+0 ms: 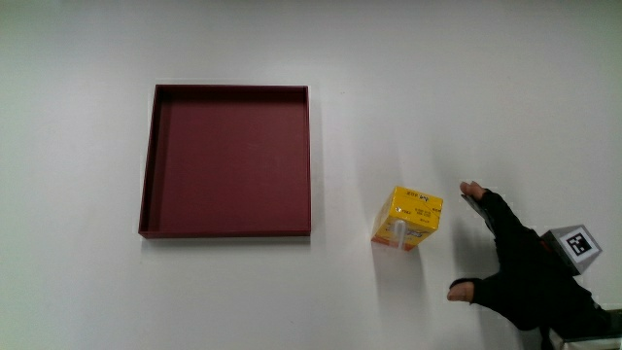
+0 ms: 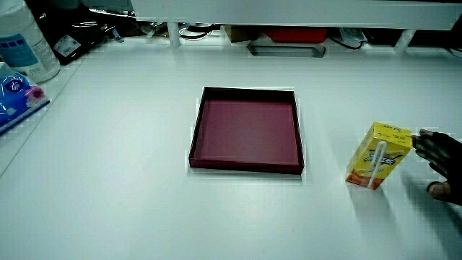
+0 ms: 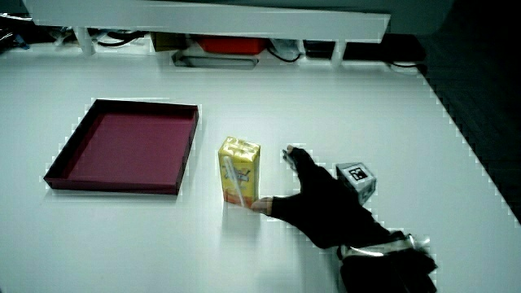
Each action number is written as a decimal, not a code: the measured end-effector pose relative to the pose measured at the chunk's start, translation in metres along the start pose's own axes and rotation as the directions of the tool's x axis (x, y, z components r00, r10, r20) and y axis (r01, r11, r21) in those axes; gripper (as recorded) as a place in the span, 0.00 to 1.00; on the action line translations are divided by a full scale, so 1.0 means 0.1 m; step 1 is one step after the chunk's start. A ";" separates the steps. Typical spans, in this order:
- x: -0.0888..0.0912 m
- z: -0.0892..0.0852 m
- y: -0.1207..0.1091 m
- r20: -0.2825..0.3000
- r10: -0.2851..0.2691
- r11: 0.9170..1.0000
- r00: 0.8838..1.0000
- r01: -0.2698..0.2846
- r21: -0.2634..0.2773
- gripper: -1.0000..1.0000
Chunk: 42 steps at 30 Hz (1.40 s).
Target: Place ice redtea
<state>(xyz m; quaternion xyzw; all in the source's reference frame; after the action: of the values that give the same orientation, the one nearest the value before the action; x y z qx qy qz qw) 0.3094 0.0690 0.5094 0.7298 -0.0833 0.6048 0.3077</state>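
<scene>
Two things matter on the worktop [image 1: 78, 292]: a yellow drink carton [image 1: 408, 220] standing upright, and a dark red tray [image 1: 146, 175] w/ low walls, nothing in it. Carton sits apart from the tray, just off its corner nearest the person. My hand [image 1: 515, 277] is beside the carton, fingers spread, thumb out, holding nothing; in a side view the thumb tip looks v. close to the carton's base [image 3: 260, 205], can't tell if it touches.

Risks as I see it: carton is tall on a small base, so a nudge from thumb or fingertips before I've closed around it could tip it or push it toward the tray. It has a straw [image 2: 378, 165] stuck on one face; gripping across that may slip. Carrying it low, the base could catch the tray wall.

Room: plenty of bare worktop around carton and betw. carton and tray. Bottle [image 2: 25, 36] and blue packet [image 2: 18, 97] sit well apart at the worktop's edge, no obstacle. Tray floor gives ample space
</scene>
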 end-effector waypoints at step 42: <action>-0.02 -0.22 0.46 -0.146 0.133 0.987 0.980 -0.118 0.107 0.24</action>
<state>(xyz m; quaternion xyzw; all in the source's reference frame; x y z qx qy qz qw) 0.2675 0.0440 0.5259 0.6889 -0.0757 0.6803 0.2385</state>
